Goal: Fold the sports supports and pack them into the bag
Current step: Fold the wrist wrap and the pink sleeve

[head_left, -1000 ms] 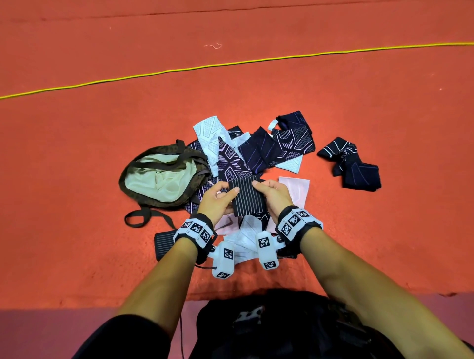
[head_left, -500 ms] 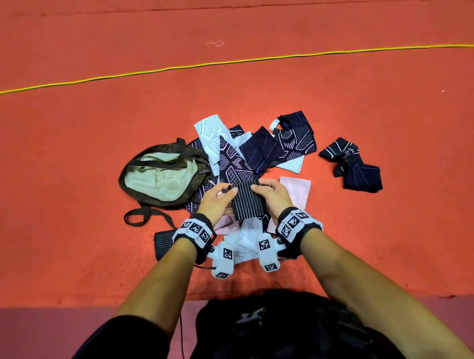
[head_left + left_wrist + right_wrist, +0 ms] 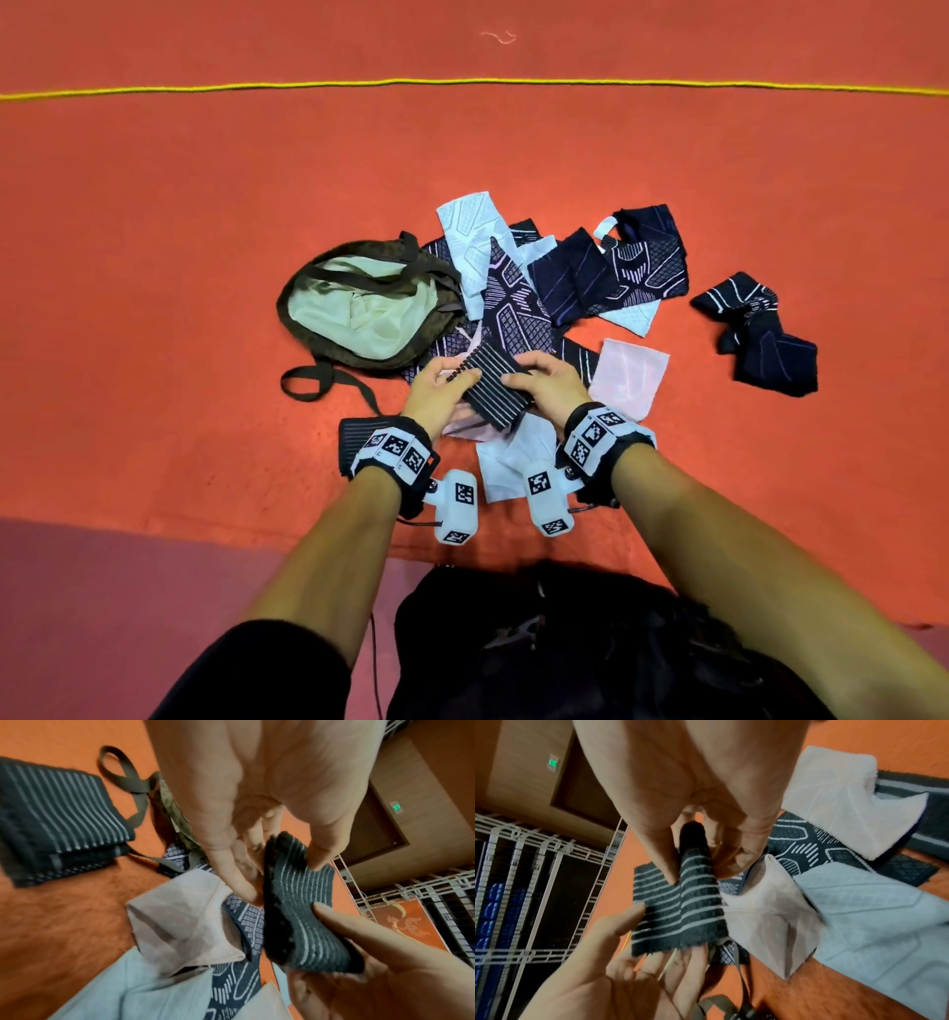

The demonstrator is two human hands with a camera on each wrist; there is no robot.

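Both hands pinch the folded striped support above the pile, just right of the open bag: left hand w/ thumb on top, right hand clamped thumb-vs-fingers per wrist views, while only head view shows bag's mouth.

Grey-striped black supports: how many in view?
2. One striped support is held between left hand and right hand; a folded one lies on the floor by the left wrist. Others may be hidden in the pile.
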